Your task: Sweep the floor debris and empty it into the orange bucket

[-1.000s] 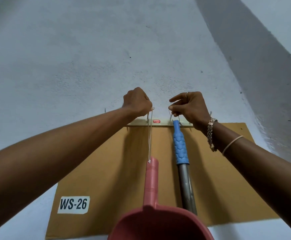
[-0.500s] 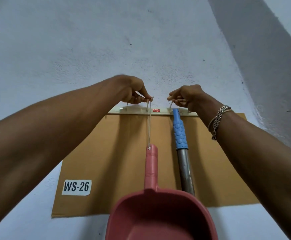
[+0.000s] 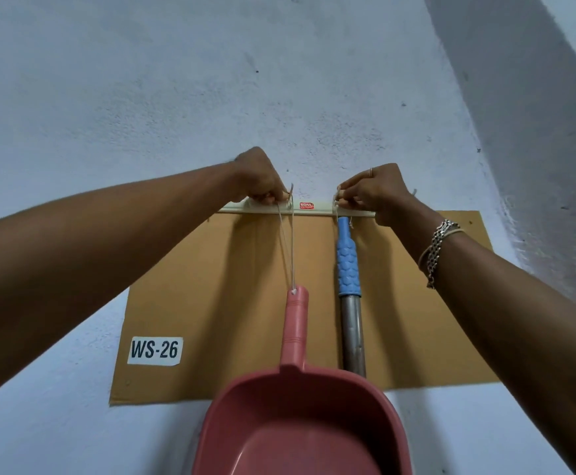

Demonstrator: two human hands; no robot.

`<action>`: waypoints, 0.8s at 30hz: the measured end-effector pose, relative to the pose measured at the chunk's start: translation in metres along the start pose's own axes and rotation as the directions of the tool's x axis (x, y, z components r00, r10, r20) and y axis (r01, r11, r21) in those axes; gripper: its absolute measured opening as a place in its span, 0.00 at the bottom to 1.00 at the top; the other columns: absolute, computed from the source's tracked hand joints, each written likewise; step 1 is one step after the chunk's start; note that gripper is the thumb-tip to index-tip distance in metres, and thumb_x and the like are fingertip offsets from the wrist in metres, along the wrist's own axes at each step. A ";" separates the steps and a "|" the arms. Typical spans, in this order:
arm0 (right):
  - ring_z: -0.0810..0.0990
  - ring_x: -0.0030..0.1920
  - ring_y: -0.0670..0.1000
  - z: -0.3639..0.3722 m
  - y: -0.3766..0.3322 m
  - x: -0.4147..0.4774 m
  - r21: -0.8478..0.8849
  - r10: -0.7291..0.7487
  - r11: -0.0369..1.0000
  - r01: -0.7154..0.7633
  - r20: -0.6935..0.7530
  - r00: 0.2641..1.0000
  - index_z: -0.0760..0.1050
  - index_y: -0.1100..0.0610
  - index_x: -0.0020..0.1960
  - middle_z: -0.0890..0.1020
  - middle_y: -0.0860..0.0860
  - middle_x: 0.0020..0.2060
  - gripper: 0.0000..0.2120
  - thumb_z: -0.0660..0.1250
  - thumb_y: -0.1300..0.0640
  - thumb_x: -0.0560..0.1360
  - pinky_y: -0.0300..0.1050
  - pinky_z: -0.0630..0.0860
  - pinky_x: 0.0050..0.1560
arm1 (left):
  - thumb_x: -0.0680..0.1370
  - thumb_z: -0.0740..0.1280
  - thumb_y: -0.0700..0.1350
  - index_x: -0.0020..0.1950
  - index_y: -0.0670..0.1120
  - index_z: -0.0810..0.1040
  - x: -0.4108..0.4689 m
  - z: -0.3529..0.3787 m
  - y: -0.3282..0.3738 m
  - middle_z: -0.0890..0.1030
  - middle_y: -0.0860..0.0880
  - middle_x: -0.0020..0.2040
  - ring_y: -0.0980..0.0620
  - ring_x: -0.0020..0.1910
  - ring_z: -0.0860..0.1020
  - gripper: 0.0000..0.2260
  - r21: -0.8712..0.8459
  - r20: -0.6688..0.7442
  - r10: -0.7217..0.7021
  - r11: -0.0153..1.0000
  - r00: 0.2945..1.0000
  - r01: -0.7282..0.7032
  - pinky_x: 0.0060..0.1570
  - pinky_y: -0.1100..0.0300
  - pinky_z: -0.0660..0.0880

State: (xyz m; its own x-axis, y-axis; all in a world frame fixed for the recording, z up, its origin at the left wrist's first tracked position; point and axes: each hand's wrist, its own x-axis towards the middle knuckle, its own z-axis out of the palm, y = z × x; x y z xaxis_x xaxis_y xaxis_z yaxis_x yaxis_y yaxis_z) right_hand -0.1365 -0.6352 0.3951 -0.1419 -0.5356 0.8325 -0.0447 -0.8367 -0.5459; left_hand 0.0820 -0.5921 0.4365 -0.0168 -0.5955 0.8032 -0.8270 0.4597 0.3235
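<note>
Both arms were stretched up to the white hook rail (image 3: 314, 209) on the wall. The left hand (image 3: 262, 180) pinched the string (image 3: 288, 248) of the pink dustpan (image 3: 300, 423), which hung against the cardboard sheet (image 3: 211, 303). The right hand (image 3: 372, 192) pinched the loop (image 3: 337, 214) (barely visible) above the broom handle (image 3: 347, 265), which hung just beside the dustpan.
</note>
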 end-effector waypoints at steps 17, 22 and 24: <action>0.84 0.39 0.52 0.016 0.044 -0.010 -0.517 -0.493 0.754 0.405 -0.038 0.869 0.83 0.60 0.40 0.84 0.54 0.35 0.08 0.68 0.69 0.68 0.48 0.83 0.43 | 0.72 0.72 0.37 0.43 0.41 0.85 -0.041 0.051 -0.021 0.85 0.43 0.40 0.45 0.39 0.82 0.03 0.596 -0.243 0.447 0.769 0.861 -0.231 0.41 0.48 0.82; 0.82 0.42 0.56 0.014 0.052 -0.006 -0.583 -0.524 0.671 0.458 0.063 0.849 0.81 0.59 0.41 0.83 0.54 0.37 0.08 0.65 0.67 0.68 0.54 0.81 0.44 | 0.75 0.73 0.38 0.46 0.43 0.87 -0.059 0.058 -0.012 0.86 0.44 0.43 0.48 0.43 0.83 0.04 0.561 -0.299 0.388 0.811 0.872 -0.168 0.41 0.55 0.78; 0.82 0.47 0.56 0.010 0.049 -0.006 -0.559 -0.471 0.709 0.430 0.079 0.879 0.81 0.58 0.44 0.83 0.54 0.40 0.06 0.67 0.64 0.69 0.52 0.79 0.47 | 0.74 0.75 0.39 0.47 0.44 0.87 -0.065 0.059 -0.005 0.86 0.45 0.44 0.48 0.45 0.83 0.04 0.504 -0.349 0.296 0.859 0.889 -0.089 0.40 0.56 0.76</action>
State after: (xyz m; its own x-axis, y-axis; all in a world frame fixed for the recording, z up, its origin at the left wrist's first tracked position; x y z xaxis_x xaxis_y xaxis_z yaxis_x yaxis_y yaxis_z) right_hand -0.1279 -0.6740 0.3646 -0.0254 -0.0854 0.9960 -0.6456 -0.7593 -0.0816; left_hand 0.0538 -0.5947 0.3537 -0.0639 -0.1636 0.9844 -0.9922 0.1162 -0.0451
